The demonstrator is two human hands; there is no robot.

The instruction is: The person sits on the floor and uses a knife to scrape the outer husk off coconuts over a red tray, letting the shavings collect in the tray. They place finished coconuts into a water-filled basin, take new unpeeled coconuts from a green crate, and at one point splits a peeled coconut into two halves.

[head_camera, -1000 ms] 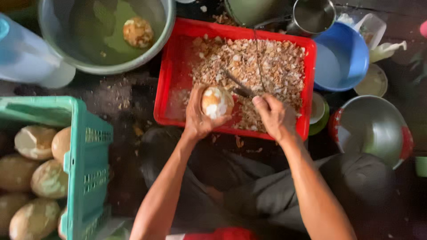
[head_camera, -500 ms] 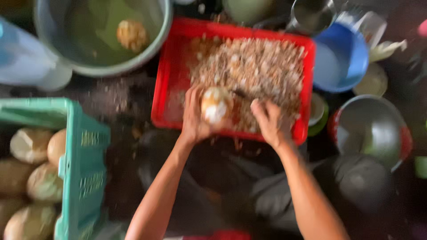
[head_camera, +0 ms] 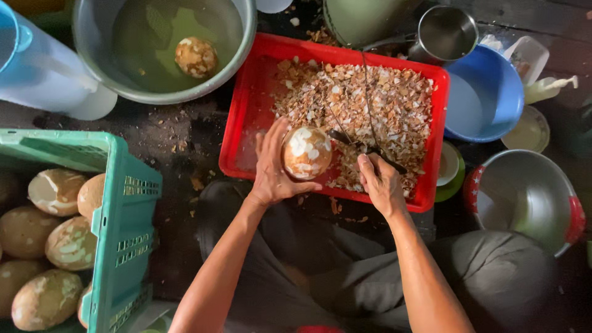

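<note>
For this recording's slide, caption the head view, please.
Left hand holds a round brown-and-white peeled coconut over a red plastic tray of shavings; right hand grips a dark knife.

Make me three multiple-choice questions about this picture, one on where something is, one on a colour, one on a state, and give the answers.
1. Where is the coconut that the left hand holds?
A. over the red tray
B. inside the green crate
C. in the blue bowl

2. What colour is the tray of shavings?
A. blue
B. red
C. green

3. What state is the coconut in the grey basin in?
A. split in half
C. sitting whole in water
B. wrapped in cloth

Answers: 1 A, the hand cups it above the tray's near edge. 2 B, its rim is red. 3 C, the round coconut sits whole in greenish water.
</note>
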